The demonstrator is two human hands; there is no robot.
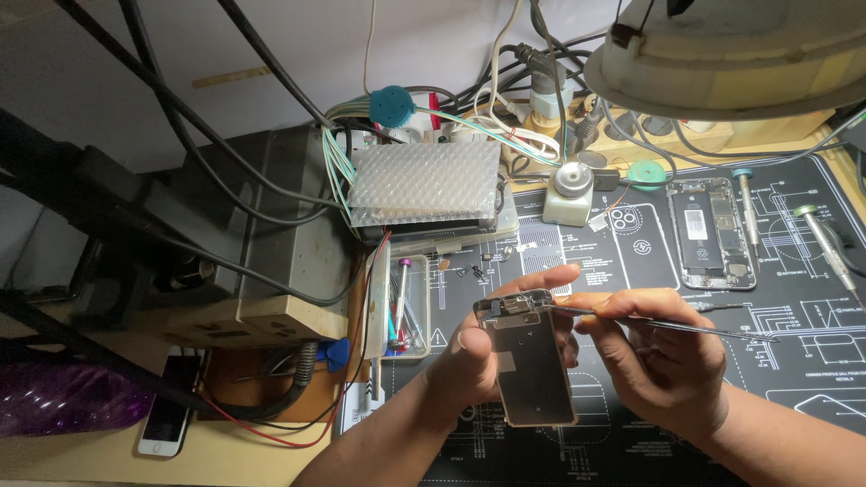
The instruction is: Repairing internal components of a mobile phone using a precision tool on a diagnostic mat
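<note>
My left hand [469, 356] holds a phone screen panel [532, 370] upright by its edges, its metal back plate facing me. My right hand [663, 356] grips thin metal tweezers [672, 323], whose tips touch the top edge of the panel near a small bracket. Both hands hover over a black repair mat [631, 261] printed with white diagrams.
An opened phone body [711, 233] lies on the mat at the right, with two screwdrivers [749, 206] beside it. A small clear tray [406, 307] of tools sits left of the mat. Bubble wrap [424, 183], tangled cables, a grey box [262, 234] and a white phone [167, 415] fill the left. A lamp [731, 54] hangs above.
</note>
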